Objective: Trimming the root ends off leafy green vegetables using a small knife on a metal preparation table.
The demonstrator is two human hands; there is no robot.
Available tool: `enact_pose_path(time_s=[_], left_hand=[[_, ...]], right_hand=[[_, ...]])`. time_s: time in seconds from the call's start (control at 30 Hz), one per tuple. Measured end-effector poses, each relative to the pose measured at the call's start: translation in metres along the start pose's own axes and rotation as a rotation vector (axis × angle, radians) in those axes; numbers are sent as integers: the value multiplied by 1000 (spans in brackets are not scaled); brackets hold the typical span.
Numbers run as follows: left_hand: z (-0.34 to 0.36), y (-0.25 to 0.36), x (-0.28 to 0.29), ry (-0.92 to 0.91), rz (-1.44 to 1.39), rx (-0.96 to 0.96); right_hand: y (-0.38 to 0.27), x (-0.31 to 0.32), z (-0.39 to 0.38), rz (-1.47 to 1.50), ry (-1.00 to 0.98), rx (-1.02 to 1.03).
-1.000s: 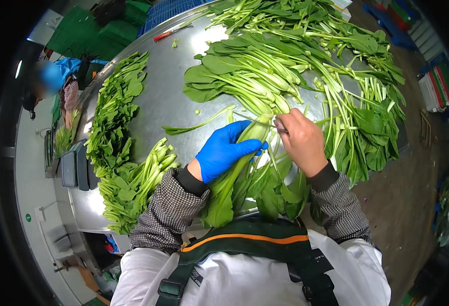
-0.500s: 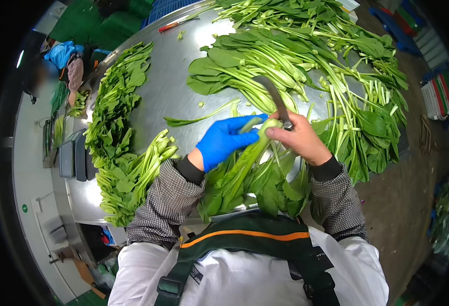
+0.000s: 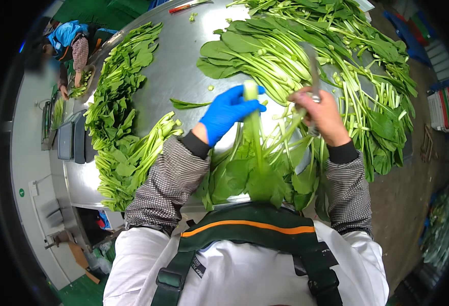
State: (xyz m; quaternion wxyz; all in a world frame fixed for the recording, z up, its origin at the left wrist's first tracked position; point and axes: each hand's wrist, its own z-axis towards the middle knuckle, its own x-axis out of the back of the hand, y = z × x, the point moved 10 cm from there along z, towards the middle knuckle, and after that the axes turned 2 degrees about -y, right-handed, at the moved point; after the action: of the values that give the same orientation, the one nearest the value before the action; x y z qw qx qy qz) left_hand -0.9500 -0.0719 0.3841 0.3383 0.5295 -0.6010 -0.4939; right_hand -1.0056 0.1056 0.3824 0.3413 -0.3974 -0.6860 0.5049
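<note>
Gripping 1 leafy green, smooth and thick-stemmed, in the blue-gloved left hand, with fingers closed near the pale, blunt end and broad leaves hanging toward the near edge of the bench! Clasping 1 knife, slim, metal and blurred, in the bare right hand, with fingers folded round it. Making it 2 hands, both closed and full. Across shiny steel, counting 1 loose leaf left of the glove, 1 red-handled tool toward the far edge, 1 long, crinkled row of greens at left and 1 tangled heap beyond the hands.
</note>
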Motion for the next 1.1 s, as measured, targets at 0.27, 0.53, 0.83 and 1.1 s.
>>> enact_pose_path(time_s=[0.27,0.53,0.83,1.1], left_hand=[[-17,0,73,110,-512,-120],[-20,11,51,128,-409,-96],[-26,21,49,339,256,-164],[-2,61,-36,176,1103,-318]], right_hand=[[35,55,11,-1131,396,211],[52,13,92,-1238,462,269],[-26,8,31,-714,450,555],[-57,-6,-20,-327,18,450]])
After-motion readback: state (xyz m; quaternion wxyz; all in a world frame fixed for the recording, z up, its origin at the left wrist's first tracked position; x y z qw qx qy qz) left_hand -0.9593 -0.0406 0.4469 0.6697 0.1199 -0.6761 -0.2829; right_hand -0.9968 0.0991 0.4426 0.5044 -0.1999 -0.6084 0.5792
